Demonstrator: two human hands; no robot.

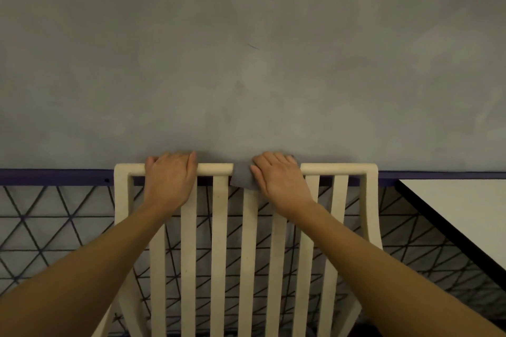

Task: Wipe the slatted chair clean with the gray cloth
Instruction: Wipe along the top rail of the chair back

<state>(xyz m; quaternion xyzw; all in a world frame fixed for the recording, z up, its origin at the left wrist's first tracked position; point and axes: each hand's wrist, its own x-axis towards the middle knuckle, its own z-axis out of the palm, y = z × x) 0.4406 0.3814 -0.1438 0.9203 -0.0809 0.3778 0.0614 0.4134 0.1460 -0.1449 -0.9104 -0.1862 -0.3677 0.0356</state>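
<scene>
One gray cloth (242,178) draped over the top rail (215,169) of the slatted chair (219,241), near mid-rail. Person's right hand (279,180) holds it there, fingers curled over the rail's far side. Their left hand (171,180) grips bare rail further left, fingers wrapped over. Gray wall (246,63) behind; white table (465,210) at right

Wall (246,63) stands close behind top rail (216,168); gaps between slats (219,227) are open.

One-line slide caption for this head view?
Left hand grips the top rail of the slatted chair while the right hand holds the gray cloth over it.
</scene>
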